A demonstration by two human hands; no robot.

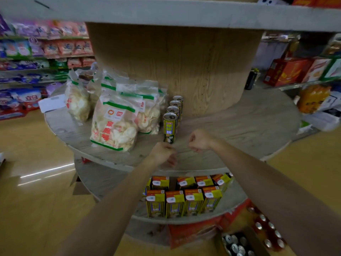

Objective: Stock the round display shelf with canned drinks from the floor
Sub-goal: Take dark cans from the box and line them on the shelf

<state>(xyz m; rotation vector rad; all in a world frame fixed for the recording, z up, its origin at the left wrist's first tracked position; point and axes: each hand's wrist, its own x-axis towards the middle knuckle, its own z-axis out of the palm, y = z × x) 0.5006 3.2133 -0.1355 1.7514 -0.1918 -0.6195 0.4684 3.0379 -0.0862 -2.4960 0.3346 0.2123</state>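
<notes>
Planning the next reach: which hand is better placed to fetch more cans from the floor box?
Probably the right hand: the box of cans lies low on that side. Both hands look empty.

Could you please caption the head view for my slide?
Both hands, left and right, empty above the round shelf beside four cans.

- The round display shelf [239,124] is wooden, with a thick central drum and stacked tiers.
- Four yellow cans [170,126] stand in a row on the middle tier, just beside bags of white crackers [114,122].
- The left hand [164,154] and right hand [199,141] hover over the tier's front edge, both curled and holding nothing.
- Yellow drink cartons [184,200] fill the lower tier.
- Boxes of canned drinks [238,244] sit on the floor at lower right.
</notes>
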